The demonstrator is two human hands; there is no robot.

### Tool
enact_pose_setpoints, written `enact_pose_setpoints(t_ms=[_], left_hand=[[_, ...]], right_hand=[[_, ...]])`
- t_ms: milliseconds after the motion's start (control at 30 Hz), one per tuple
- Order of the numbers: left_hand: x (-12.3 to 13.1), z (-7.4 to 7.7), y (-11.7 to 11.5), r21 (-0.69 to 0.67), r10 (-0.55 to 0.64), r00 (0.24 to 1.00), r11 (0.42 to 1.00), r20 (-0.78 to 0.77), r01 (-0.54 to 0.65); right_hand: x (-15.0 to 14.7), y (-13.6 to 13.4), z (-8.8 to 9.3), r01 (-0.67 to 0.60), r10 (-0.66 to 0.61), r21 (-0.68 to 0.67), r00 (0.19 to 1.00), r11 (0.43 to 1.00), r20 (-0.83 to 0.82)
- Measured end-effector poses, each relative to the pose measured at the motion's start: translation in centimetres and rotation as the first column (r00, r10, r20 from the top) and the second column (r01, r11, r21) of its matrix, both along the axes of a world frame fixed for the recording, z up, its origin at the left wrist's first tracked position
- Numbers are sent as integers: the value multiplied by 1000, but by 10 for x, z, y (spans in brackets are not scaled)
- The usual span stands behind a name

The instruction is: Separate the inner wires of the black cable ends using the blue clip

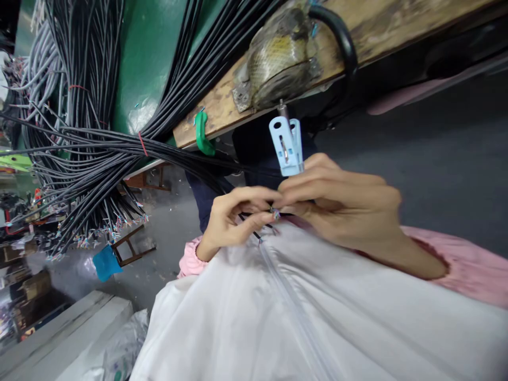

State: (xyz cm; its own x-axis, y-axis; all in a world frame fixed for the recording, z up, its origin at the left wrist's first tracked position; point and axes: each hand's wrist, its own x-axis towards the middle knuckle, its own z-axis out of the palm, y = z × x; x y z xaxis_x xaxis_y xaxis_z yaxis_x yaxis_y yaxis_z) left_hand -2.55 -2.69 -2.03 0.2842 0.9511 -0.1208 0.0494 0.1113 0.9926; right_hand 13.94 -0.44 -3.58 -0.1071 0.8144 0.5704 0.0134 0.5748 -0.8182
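Below the light-blue clothespin (286,147), our left hand (234,218) pinches coloured wire ends (275,214), best held steady; whether our right hand (341,203) grips, we cannot tell

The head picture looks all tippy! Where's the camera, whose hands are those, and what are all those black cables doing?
There's no robot here. A person wears the camera on their head, and it looks down at their own two bare hands. There's just this one picture.

The left hand pinches a cable end with tiny coloured wires. The right hand meets it there, but it's too blurry to tell exactly what those fingers grip.

Bundles of black cables lie on the green surface, and one bunch, tied with a red band, sticks out past its edge. A light blue clip stands just beyond the right hand, near the wooden bench.
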Motion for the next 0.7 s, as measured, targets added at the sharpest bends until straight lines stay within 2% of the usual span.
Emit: enact_pose_setpoints(t_ms=[67,167,267,367,467,600,700], left_hand=[[-1,0,2,-46,-13,999,999,31,14],[-3,-3,6,-13,-35,999,999,33,36],[-2,-8,8,33,-30,999,999,38,28],[0,-11,6,39,-3,999,999,52,1],[3,-9,4,-17,31,998,999,53,-30],[3,-2,3,-98,76,992,993,97,-66],[2,1,3,-125,76,988,990,132,-59]], right_hand=[[6,2,5,-120,119,-134,993,984,-17],[14,4,10,-228,235,-295,972,928,-10],[19,2,13,-215,250,-247,961,945,119],[21,-1,14,-168,203,-146,940,975,274],[22,-4,16,-112,137,-91,929,990,344],[21,-6,14,89,-73,-44,959,995,274],[14,-9,9,133,-148,84,967,987,206]])
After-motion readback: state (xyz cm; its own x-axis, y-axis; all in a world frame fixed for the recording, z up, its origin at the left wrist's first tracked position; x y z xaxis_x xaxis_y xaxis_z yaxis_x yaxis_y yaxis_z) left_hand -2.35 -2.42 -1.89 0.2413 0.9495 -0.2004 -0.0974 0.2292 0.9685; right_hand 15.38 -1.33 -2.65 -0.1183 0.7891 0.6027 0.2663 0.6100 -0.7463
